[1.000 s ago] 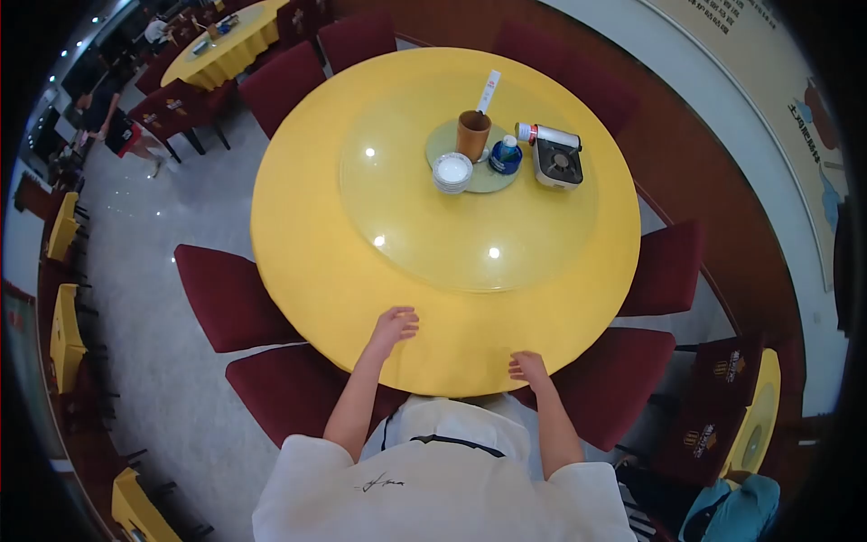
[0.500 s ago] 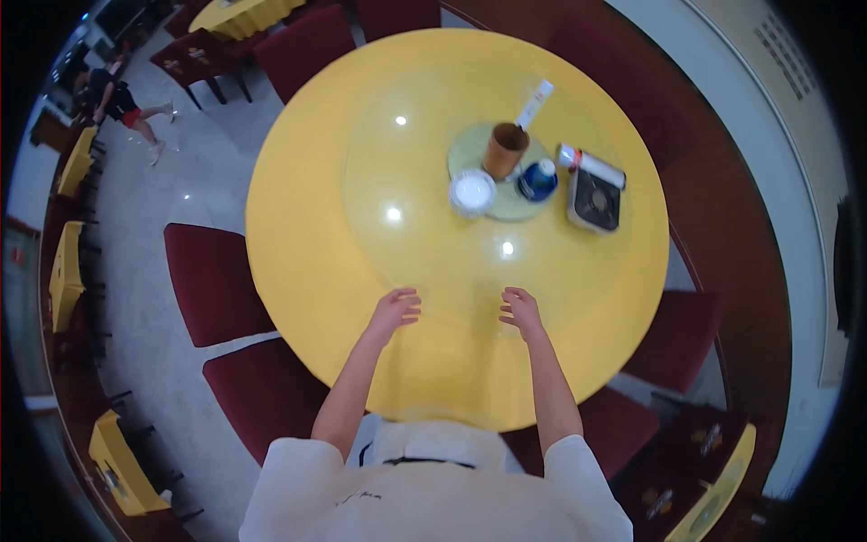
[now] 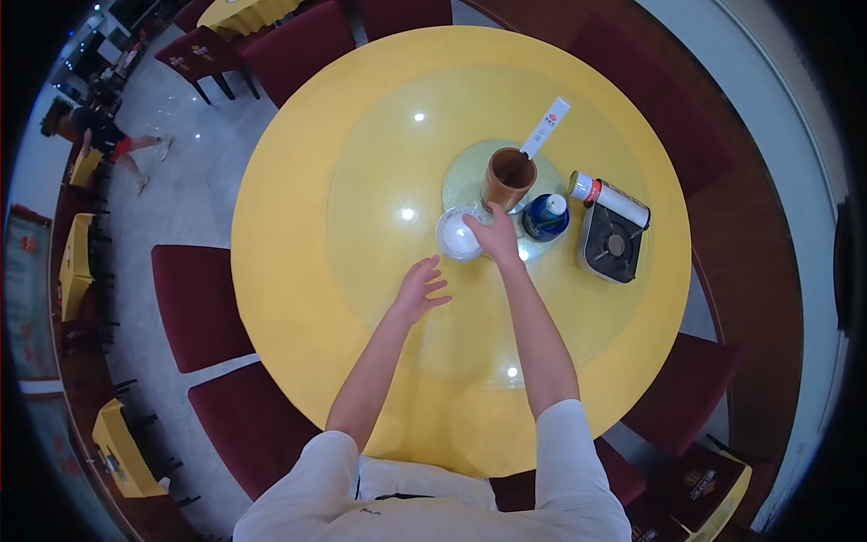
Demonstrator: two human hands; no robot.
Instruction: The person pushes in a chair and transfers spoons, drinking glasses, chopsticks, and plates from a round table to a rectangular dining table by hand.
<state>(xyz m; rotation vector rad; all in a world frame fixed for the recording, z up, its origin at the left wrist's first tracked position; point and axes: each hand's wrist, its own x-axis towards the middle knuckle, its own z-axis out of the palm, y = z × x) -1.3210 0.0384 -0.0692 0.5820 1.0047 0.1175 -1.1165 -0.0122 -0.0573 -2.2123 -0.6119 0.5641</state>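
A small white bowl (image 3: 456, 237), possibly a stack, sits at the near left edge of a small round glass plate (image 3: 462, 172). My right hand (image 3: 497, 237) is at its right side, the thumb over the rim and the other fingers partly hidden along the outside, gripping it. To the left and nearer to me, my left hand (image 3: 423, 289) hovers with fingers apart, holding nothing. Just beyond my right fingertips stands a brown cylindrical cup (image 3: 508, 179). A blue container with a white top (image 3: 545, 218) is right of my right hand. A white printed paper sleeve (image 3: 547, 126) slants up behind the cup.
A portable gas stove (image 3: 612, 242) with a gas canister (image 3: 610, 199) against its far side is on the right. A large glass turntable (image 3: 370, 190) covers the middle of the yellow round table (image 3: 280, 208). Dark red chairs (image 3: 200, 307) surround it. A person (image 3: 104, 135) walks at far left.
Both hands have reached forward from the near side of the table. My right hand has arrived at the bowl and taken hold of its rim; my left hand remains free.
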